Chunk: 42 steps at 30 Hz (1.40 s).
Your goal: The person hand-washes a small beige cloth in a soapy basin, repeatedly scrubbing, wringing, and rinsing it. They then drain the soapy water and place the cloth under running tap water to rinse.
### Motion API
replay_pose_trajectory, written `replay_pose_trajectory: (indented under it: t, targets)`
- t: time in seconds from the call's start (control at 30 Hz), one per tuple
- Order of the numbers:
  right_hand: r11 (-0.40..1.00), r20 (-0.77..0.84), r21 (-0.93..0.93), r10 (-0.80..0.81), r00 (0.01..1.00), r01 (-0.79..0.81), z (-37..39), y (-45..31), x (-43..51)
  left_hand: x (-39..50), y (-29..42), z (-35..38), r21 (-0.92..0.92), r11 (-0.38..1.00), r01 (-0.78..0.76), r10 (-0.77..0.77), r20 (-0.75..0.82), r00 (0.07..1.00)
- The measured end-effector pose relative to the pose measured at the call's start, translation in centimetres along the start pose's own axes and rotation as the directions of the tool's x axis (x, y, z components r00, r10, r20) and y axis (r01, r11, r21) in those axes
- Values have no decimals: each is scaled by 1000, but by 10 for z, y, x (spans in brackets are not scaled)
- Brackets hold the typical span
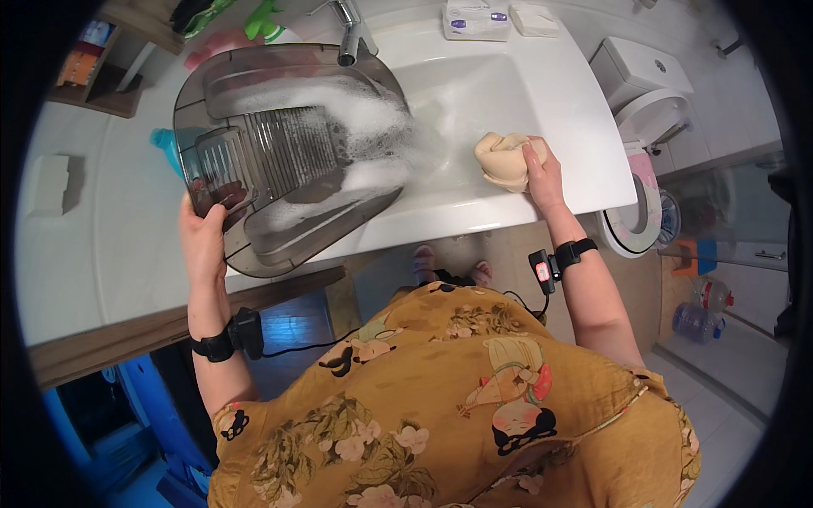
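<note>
My left hand grips the near left rim of a dark translucent plastic washbasin with a ribbed washboard in its floor. The basin is tilted over the white sink, and soapy water with white foam runs from its right end into the sink. In my right hand is a bunched, cream-coloured cloth, held above the sink's right front edge. My fingers partly hide the cloth.
A chrome faucet reaches over the basin's far rim. Behind stand a tissue pack and a green spray bottle head. A blue bottle is left of the basin. A toilet stands to the right.
</note>
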State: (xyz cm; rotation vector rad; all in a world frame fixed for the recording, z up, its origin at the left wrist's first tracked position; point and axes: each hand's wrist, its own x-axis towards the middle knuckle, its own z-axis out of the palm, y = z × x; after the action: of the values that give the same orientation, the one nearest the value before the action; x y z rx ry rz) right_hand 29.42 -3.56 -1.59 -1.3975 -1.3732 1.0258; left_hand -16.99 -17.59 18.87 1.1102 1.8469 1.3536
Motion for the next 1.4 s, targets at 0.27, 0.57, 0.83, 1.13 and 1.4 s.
replay_pose_trajectory:
  t: [0.27,0.57,0.83,1.13,1.4]
  targets:
    - [998,27,59,19,999,-21,0,3,3,-33,29,-8,215,954,-208,205,36,978]
    - [993,70,117,-7,998,-1,1,5,6,-56,48,-19,314,915,-254,292,-79,953]
    - [991,79,132,-11,997,0,2,9,5,-55,43,-23,319,886,-337,389,-113,914]
    - [983,28,183,-35,999,29,0,-8,-6,-13,-7,-51,-44,997,63,-71,-194,979]
    - [952,-34,303,-39,999,48,2,-9,-7,34,-76,2,-341,862,376,-356,121,927]
